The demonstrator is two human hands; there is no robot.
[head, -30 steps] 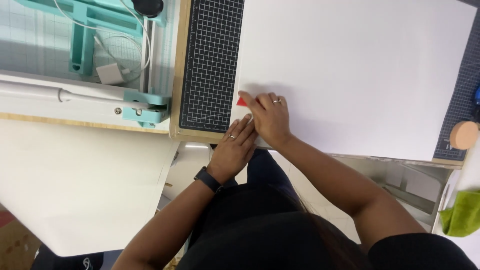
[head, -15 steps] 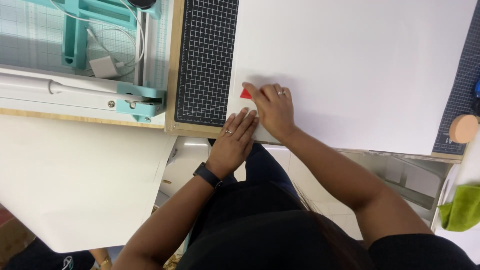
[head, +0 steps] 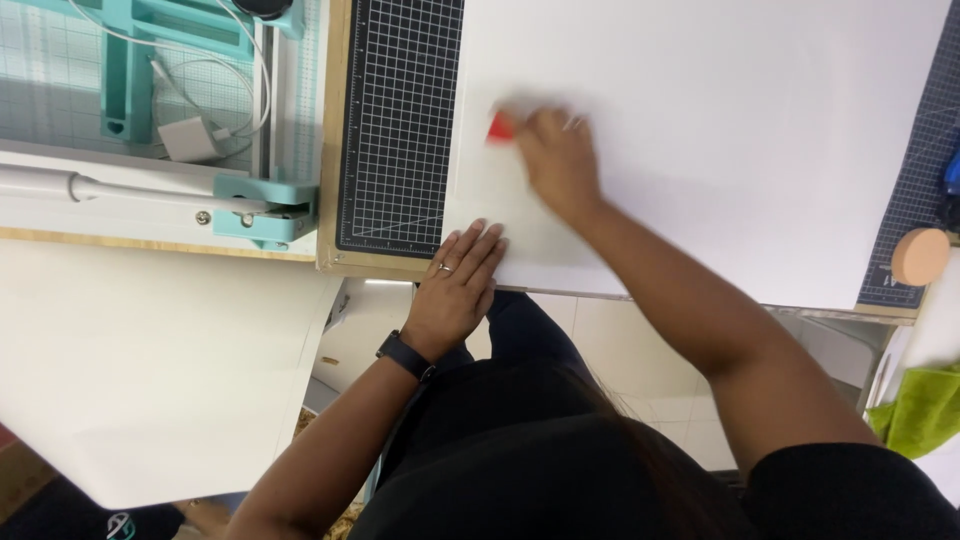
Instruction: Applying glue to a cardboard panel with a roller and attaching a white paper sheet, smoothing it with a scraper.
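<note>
Smoothing step: right hand (head: 560, 165) is curled around a small red tool (head: 499, 127), pressing it onto the big white sheet (head: 720, 130) near its left edge, over the black cutting mat (head: 400, 120); the hand is blurred. Left hand (head: 462, 285) lies flat, fingers spread, holding nothing, pinning the sheet's near corner on the worktop. The next stroke likely needs steady pressure with that corner kept pinned.
</note>
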